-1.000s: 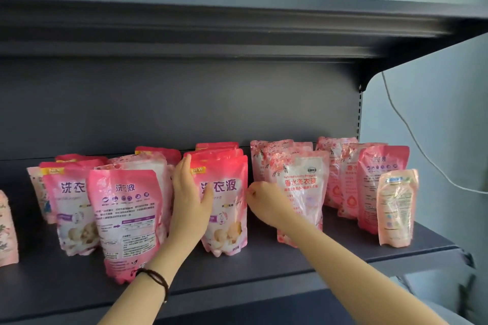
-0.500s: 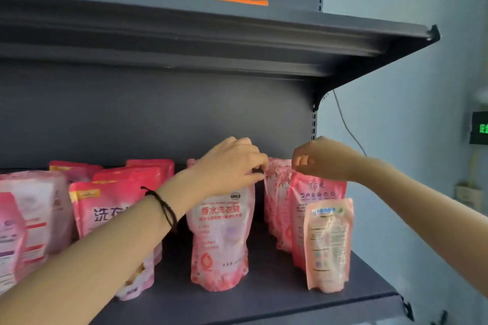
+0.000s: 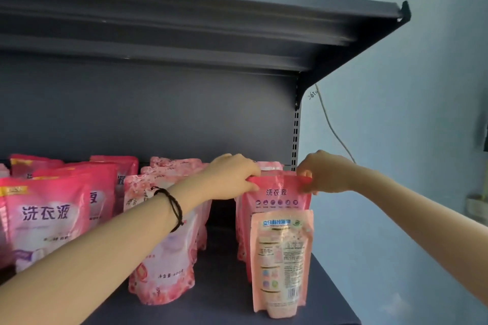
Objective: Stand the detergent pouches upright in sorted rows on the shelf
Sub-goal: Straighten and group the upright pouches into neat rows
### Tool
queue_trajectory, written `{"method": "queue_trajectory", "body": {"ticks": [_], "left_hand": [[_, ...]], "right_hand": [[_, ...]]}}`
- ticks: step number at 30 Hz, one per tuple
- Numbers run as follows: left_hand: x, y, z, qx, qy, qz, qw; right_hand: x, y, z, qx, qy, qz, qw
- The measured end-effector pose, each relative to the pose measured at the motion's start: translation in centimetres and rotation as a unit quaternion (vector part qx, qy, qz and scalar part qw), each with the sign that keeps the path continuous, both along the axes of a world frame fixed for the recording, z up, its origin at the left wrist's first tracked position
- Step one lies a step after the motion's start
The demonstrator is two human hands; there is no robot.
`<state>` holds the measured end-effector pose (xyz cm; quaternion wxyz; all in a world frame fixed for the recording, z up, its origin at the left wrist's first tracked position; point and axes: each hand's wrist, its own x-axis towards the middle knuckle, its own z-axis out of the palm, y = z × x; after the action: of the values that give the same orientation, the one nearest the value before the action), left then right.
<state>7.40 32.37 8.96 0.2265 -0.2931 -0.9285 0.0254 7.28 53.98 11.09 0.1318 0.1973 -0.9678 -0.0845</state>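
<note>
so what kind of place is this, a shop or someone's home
Probably a shop or stockroom: dark metal shelving with a slotted upright, stocked with many similar pink detergent pouches standing in rows.

left hand point(image 3: 232, 176) shifted right, onto pink pouch point(image 3: 277, 194)

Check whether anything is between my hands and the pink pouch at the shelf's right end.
Nothing visible. The left hand and right hand pinch the pink pouch at its top corners; the pale pouch stands in front, below both hands.
</note>
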Motion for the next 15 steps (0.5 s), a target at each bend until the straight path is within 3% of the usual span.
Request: {"method": "queue_trajectory", "body": {"ticks": [5, 8, 12, 15], "left_hand": [[0.4, -1.2, 1.5, 0.150, -0.040, 0.021, 0.988], [0.7, -1.9, 3.3, 0.267, -0.019, -0.002, 0.964], [0.9, -3.4, 6.3, 0.452, -0.014, -0.031, 0.891], [1.8, -4.7, 7.9, 0.566, -0.019, -0.058, 0.822]], "right_hand": [[-0.3, 0.1, 1.2, -0.139, 0.037, 0.046, 0.988], [-1.0, -0.5, 3.0, -0.279, 0.045, 0.078, 0.956], [-1.6, -2.5, 5.5, -0.462, 0.057, 0.147, 0.873], [-1.9, -4.8, 7.0, -0.538, 0.088, 0.196, 0.815]]}}
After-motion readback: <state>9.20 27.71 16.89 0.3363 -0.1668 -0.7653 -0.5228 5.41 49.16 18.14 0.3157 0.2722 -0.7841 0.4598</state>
